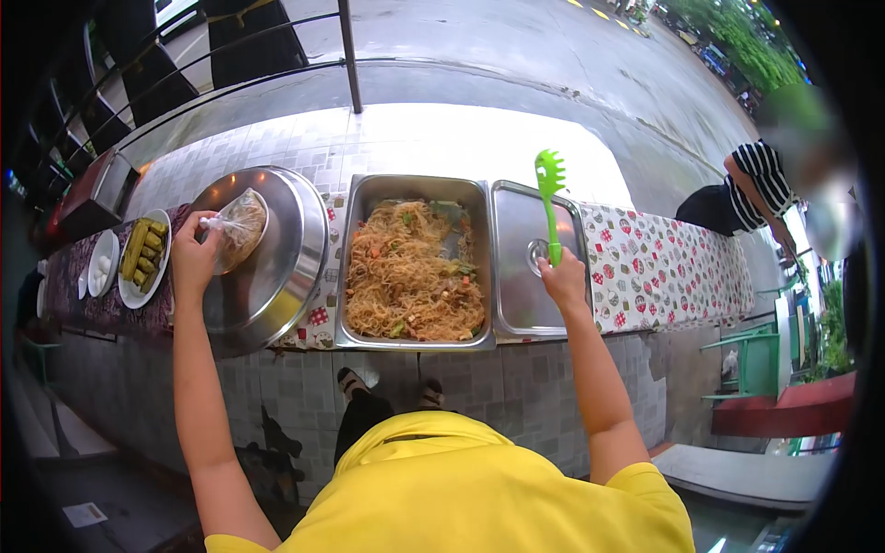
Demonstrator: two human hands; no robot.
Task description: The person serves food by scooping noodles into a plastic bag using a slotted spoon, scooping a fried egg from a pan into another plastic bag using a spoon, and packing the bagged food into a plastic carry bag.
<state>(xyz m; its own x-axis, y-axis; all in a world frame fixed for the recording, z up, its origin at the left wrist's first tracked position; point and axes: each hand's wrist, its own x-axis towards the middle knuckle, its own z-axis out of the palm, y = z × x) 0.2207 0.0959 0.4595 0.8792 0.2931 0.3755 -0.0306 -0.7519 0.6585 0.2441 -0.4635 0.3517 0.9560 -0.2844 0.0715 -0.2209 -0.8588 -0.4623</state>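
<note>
My left hand (196, 244) is closed on the gathered top of a clear plastic bag (241, 230) with brownish food inside. The bag is over a large round metal lid or pot (293, 263), and a white rim shows along its right side. In my right hand (565, 279) is a bright green pasta server (550, 198), its toothed head pointing up and away from me. Between my hands, a deep rectangular metal pan (419, 345) holds stir-fried noodles (410, 276) with bits of vegetable. Beneath the server lies a flat metal pan lid (527, 309).
To the left, a white oval plate (132, 297) carries long green wrapped rolls, beside a bowl of white items (101, 263). A patterned tablecloth (668, 267) covers the right side. A person in a striped top (765, 175) stands at the far right. A metal railing (350, 55) runs beyond the table.
</note>
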